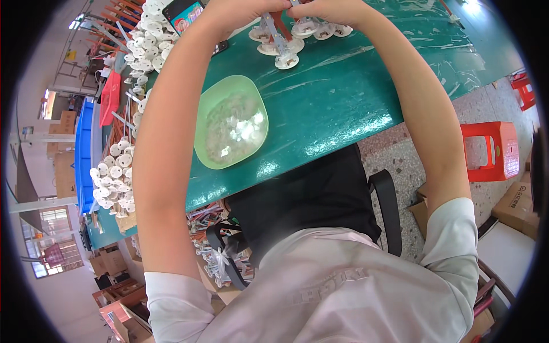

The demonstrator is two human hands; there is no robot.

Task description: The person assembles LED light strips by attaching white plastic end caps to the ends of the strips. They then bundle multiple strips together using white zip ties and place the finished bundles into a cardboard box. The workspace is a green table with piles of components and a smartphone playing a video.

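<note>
At the top edge of the head view, my left hand (243, 10) and my right hand (331, 9) come together, fingertips pinched close to each other. The frame's edge cuts off part of both, and the small thing between the fingers does not show clearly. Just below them a pale flat strip (273, 33) ends at a round white disc (286, 60) on the green table (337, 108). Several more white discs (323, 30) with reddish-brown stems sit around it. Nearer to me stands a light green bowl (240, 82) with many small, shiny, clear or whitish pieces in it.
A phone (184, 12) with a lit screen stands left of my left hand. Piles of white disc-ended parts (150, 43) line the table's left side, beside a red basket (110, 97) and a blue crate (84, 154). To the right, a red stool (506, 151) and cardboard boxes (517, 200) stand on the floor.
</note>
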